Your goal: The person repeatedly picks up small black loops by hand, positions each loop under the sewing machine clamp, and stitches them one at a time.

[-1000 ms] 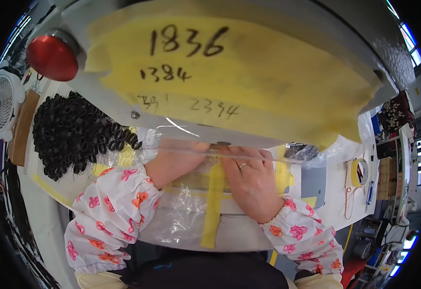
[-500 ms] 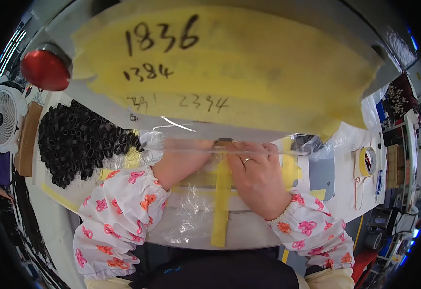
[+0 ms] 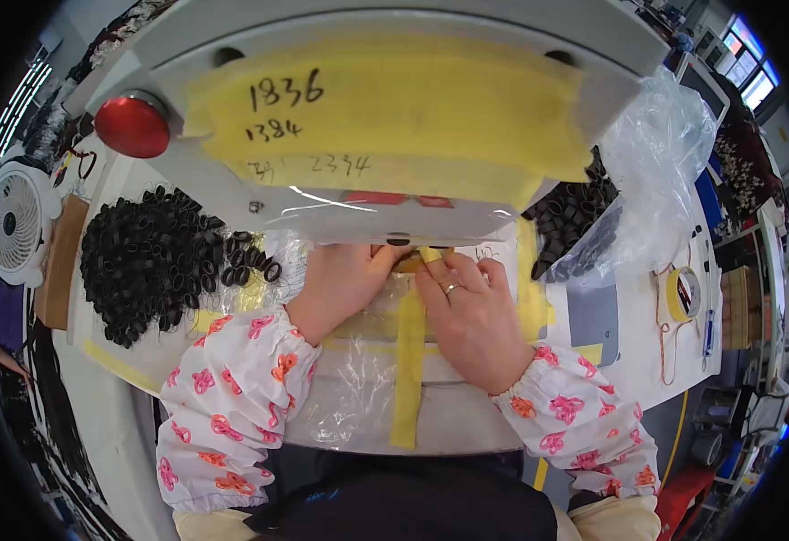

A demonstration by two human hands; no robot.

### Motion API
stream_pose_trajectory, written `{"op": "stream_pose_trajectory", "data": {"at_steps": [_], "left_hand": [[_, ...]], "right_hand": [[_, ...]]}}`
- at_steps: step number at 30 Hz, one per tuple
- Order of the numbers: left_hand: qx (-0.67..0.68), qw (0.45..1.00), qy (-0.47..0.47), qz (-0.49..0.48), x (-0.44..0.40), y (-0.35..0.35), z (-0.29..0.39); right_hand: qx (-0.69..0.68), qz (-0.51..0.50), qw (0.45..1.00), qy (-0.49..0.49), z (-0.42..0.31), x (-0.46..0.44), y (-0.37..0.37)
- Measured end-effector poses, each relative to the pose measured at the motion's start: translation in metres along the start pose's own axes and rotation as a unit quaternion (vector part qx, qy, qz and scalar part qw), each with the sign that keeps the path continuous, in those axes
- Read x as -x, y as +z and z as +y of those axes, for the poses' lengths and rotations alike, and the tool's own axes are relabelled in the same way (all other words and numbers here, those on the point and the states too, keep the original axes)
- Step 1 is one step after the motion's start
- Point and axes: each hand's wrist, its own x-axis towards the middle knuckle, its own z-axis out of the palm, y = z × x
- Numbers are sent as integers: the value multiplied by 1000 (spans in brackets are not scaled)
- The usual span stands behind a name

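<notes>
My left hand [image 3: 345, 281] reaches in under the front of a grey machine head [image 3: 466, 36], its fingers bent closed at the tips. Close beside it, my right hand [image 3: 477, 320] has curled fingers, a ring on one, and what looks like yellow tape at a fingertip. Both sets of fingertips meet at the machine's lower edge; whatever they pinch is too small and hidden to make out. Left of my hands lies a big pile of black loops [image 3: 146, 261], several of them strewn toward my left wrist. A yellow tape strip [image 3: 408, 388] runs down the table front.
More black loops [image 3: 567, 221] lie at the right by a clear plastic bag [image 3: 656, 162]. A red push button [image 3: 133, 124] sticks out of the machine. A white fan [image 3: 17, 221] stands far left beside a cardboard piece [image 3: 62, 261]. A tape roll [image 3: 683, 295] lies at right.
The view has shifted back, so the machine looks smaller and more of the right-hand loops and bag shows. My hands stay together at the machine's edge, with small finger movements.
</notes>
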Motion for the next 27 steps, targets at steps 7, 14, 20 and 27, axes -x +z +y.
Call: {"op": "stream_pose_trajectory", "data": {"at_steps": [7, 14, 20, 27], "left_hand": [[-116, 988, 83, 57, 19, -10, 7], [-80, 985, 151, -33, 48, 3, 31], [-89, 967, 236, -31, 58, 9, 32], [-130, 938, 321, -11, 55, 10, 23]], "right_hand": [[-105, 55, 993, 15, 9, 2, 1], [-427, -43, 885, 183, 24, -4, -8], [-551, -146, 738, 362, 29, -14, -10], [-518, -176, 777, 312, 35, -9, -7]]}}
